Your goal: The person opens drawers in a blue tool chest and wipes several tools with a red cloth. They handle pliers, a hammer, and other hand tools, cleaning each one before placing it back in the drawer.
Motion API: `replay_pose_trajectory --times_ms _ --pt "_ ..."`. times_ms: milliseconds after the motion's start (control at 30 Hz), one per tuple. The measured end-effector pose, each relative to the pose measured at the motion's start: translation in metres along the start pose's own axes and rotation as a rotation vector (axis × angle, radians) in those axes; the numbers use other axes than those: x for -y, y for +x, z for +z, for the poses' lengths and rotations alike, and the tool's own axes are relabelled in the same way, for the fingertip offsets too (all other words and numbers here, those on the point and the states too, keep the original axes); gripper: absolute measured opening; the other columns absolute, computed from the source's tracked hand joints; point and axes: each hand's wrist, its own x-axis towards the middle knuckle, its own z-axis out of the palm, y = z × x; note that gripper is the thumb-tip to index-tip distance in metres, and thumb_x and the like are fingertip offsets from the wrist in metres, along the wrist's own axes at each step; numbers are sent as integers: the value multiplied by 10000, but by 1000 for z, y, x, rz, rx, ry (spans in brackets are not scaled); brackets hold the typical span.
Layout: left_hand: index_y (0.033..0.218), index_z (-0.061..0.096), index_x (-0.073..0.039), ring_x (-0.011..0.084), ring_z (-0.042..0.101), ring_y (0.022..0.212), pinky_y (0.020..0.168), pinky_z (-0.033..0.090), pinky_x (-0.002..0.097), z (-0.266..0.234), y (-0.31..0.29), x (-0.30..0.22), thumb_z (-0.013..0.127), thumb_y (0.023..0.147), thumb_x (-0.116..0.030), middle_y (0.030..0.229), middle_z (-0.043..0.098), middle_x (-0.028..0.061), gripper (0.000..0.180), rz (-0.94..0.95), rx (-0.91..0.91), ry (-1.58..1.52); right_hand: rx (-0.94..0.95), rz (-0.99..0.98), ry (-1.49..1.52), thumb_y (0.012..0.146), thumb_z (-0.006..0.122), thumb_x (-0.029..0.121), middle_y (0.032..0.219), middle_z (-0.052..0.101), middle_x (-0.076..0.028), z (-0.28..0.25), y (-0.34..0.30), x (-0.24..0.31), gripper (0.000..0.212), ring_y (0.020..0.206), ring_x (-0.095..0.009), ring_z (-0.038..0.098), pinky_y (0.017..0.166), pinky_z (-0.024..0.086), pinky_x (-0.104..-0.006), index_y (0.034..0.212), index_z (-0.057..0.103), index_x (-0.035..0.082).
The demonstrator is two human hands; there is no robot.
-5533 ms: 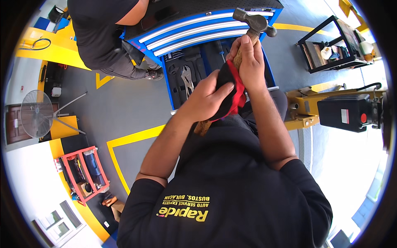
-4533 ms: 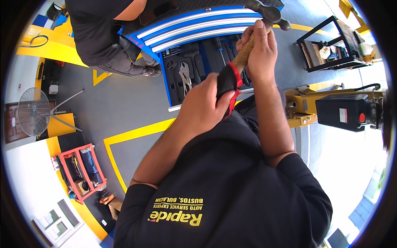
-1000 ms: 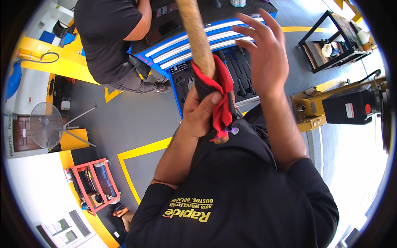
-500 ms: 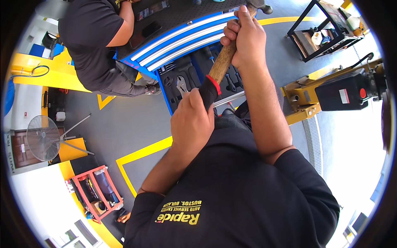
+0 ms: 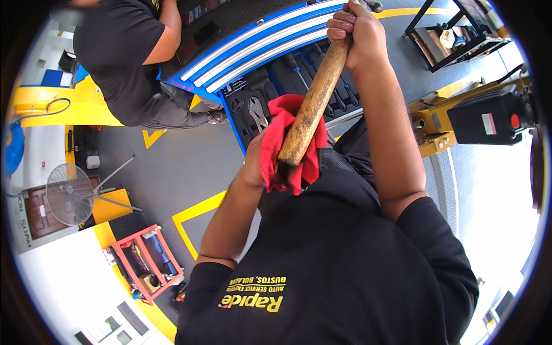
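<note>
My right hand (image 5: pixel 365 40) is wrapped round a hammer (image 5: pixel 318 100) by its wooden handle, close to the head. Only a bit of the metal head shows at the top edge; the rest is cut off or behind my fingers. The handle slants down toward my chest, its worn lower end darkly stained. Around that end my left hand (image 5: pixel 253 164) holds a crumpled red cloth (image 5: pixel 282 121) with a dark patch in its folds. The cloth hides most of the left fingers. The handle's tip lies bare over the cloth.
Beyond my hands stands a blue tool cabinet (image 5: pixel 253 43), one drawer (image 5: pixel 236 123) pulled out with locking pliers (image 5: pixel 257 109) and several other tools. A co-worker (image 5: pixel 118 63) leans at its left. A black shelf cart (image 5: pixel 448 34) and yellow lift arm (image 5: pixel 431 129) are right; a fan (image 5: pixel 70 194) and red tool cart (image 5: pixel 146 264) left.
Half a second ago a dark wrap with a red edge covered the handle's end in my left hand. Now the red cloth is spread loosely there and the end shows. My right hand has shifted slightly right.
</note>
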Motion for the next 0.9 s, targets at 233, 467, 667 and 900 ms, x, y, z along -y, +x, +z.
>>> replay_pose_trajectory --times_ms 233,467,667,900 --pt "1554 406 -47 310 664 1205 1042 543 482 -8 4 -4 481 1077 -505 1383 611 197 666 174 143 47 -98 -48 -40 1143 458 344 624 320 80 -21 5 1 332 492 -66 335 435 347 -238 850 410 194" --pt "1438 456 39 175 645 1008 925 525 345 29 -1 13 501 1109 -149 1126 649 117 382 460 4 920 -198 -163 20 1128 505 334 629 341 71 -35 13 3 294 495 -85 360 439 357 -267 888 432 182" --pt "1291 571 50 223 662 926 847 528 334 1 26 20 474 1123 -188 1067 693 130 307 789 -427 1192 -231 -320 -18 1132 511 258 699 355 22 -46 -3 -9 257 583 -95 369 522 362 -276 943 454 94" --pt "1367 597 -23 323 715 1118 982 587 452 -33 13 0 485 1110 -460 1276 712 168 519 146 -258 -138 -261 -327 48 1130 524 295 719 395 13 -52 -15 -5 255 579 -105 400 543 414 -307 994 457 90"
